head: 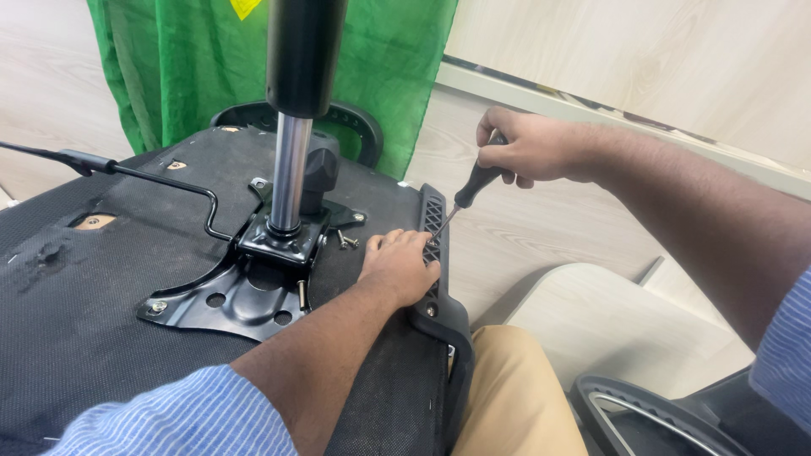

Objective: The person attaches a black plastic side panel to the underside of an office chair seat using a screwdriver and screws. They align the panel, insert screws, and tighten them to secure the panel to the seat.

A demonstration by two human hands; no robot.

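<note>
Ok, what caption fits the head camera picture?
Right hand drives screwdriver into armrest bracket; left hand steadies it.

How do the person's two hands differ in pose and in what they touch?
The right hand is raised and closed around a screwdriver; the left hand lies low and holds no tool. The right grips the handle; the left rests on the armrest bracket. Both work at the bracket.

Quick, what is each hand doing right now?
Left hand: open, resting flat on the upturned chair seat beside the armrest bracket.
Right hand: closed around a screwdriver, its tip at the bracket.
</note>
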